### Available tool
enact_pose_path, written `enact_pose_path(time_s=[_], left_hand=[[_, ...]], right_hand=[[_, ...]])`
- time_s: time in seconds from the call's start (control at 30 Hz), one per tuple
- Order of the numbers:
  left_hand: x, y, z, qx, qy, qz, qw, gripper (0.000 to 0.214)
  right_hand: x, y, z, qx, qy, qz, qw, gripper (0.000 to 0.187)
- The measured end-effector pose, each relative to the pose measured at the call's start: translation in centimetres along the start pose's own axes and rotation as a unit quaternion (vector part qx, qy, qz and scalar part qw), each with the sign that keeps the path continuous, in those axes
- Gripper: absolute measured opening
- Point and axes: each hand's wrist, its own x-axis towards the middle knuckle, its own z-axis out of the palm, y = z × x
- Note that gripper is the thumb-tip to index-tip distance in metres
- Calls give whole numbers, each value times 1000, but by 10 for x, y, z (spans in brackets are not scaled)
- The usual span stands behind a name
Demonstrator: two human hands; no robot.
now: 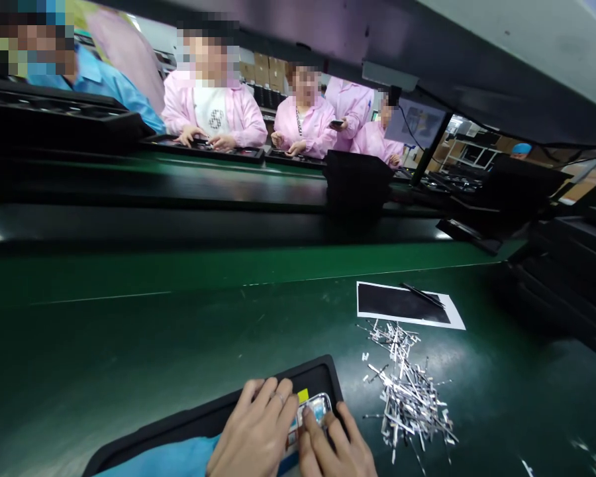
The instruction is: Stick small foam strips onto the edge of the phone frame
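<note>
A silver-rimmed phone housing [322, 403] with blue patches inside lies at the right end of a black tray [179, 427], largely covered by my fingers. My left hand [261, 421], with a ring on one finger and a blue sleeve behind it, is closed over the housing's left side, fingers bent. From the right, my right hand [335, 440] has its curled fingers on the housing's face and near edge. A small yellow tab [302, 395] shows just beyond the fingertips. What lies under both palms is hidden.
A heap of thin silver and black strips [410, 391] lies right of the tray. Behind it, black tweezers [424, 295] rest on a black-and-white sheet [402, 306]. Black trays [571, 265] are stacked at right. Across the line, people in pink [213, 109] work at trays under an overhead shelf.
</note>
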Motion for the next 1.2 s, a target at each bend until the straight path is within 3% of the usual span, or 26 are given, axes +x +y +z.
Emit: enact_pose_path(time_s=[0.17,0.5,0.67,0.83,1.0,1.2], left_hand=[[-4,-2,4,-72,-79,-61,992,31],[2,-4,-7,-102,-82,-92,987,26],[11,-15,-18,-189,-201,-138,951,24],[22,-23,-28,-210,-315,-157,912,24],[30,-23,-32,-156,-287,-145,934,15],[33,-26,-34,-132,-297,-143,935,18]], right_hand=[[4,2,2,-17,14,4,1000,24],[-2,1,5,1,5,-22,1000,19],[-8,1,8,-4,-7,-44,999,13],[-13,0,11,-6,0,-38,999,13],[-13,1,7,0,-18,-36,999,13],[-10,3,4,4,-19,-43,999,14]])
